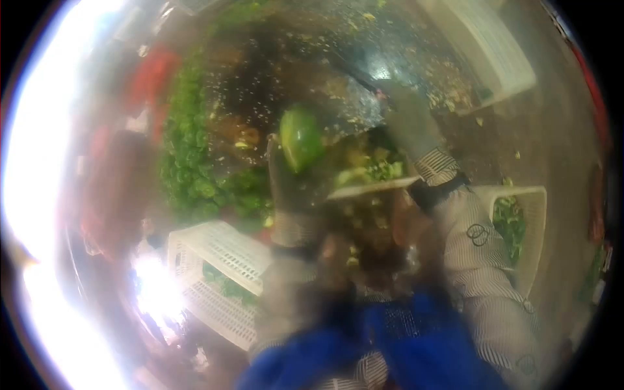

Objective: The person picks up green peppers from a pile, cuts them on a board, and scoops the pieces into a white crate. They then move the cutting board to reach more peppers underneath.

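A glossy green pepper [301, 138], smooth and lighter along one side, is held upright in my left hand [284, 175]. The fingers of that hand are partly hidden and blurred. My right hand [411, 114], apparently gloved, is closed around a dark, thin knife [354, 73], which points up and left, away from the pepper. Just below and between my hands, a pale container rim [374, 187] borders a pile of cut green pieces [370, 170].
A long heap of green vegetables [188, 143] lies to the left. White perforated crates with greens stand at lower left [221, 250] and right [536, 240]; another pale crate [491, 45] is at upper right. Whitish seeds and scraps cover the wet dark floor [260, 71].
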Motion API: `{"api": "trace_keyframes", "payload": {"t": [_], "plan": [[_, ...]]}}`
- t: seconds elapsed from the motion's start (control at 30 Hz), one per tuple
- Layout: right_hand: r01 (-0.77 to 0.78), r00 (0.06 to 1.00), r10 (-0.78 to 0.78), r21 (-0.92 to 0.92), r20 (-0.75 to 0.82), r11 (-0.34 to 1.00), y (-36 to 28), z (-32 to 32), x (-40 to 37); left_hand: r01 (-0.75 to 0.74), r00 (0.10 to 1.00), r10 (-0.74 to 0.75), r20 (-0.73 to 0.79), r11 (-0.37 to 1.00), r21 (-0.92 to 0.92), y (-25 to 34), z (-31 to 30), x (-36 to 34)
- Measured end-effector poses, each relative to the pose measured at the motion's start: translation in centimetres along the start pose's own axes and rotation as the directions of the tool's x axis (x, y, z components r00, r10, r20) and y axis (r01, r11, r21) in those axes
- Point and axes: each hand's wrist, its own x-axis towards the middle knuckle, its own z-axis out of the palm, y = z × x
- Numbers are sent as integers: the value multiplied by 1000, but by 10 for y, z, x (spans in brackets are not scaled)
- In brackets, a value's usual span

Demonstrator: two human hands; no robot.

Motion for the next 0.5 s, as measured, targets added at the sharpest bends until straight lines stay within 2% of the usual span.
{"api": "trace_keyframes", "payload": {"t": [0.07,0.1,0.13,0.17,0.2,0.27,0.3,0.33,0.37,0.4,0.43,0.5], "plan": [[44,997,-34,-158,68,986,32,19,13,-55,990,57,127,998,-18,11,-12,1],[61,996,-50,-145,79,988,38,25,21,-70,985,74,158,997,-26,15,-22,-1],[30,987,9,-240,161,970,43,34,30,-87,986,89,141,996,-18,20,-26,-1],[11,970,73,-336,234,942,45,43,38,-112,994,110,21,987,114,24,-28,-1],[27,967,57,-324,247,946,48,52,45,-117,985,143,-95,963,244,26,-27,3],[-71,922,211,-392,325,917,56,70,54,-65,921,237,-308,876,479,30,-22,11],[-61,921,201,-386,333,921,63,78,55,-14,870,294,-395,816,578,35,-19,14],[-42,948,173,-433,267,901,69,87,55,-20,865,305,-398,814,581,47,-8,15],[-32,970,143,-481,197,876,75,94,56,-34,826,126,-549,984,174,59,4,17],[-15,966,142,-499,217,866,62,87,55,-73,791,-108,-603,961,-268,67,12,18],[-13,966,139,-498,217,867,62,89,56,-75,791,-105,-602,961,-267,64,5,17],[-188,939,243,-227,245,955,61,90,56,-229,886,213,-411,973,11,51,-13,15]]}}
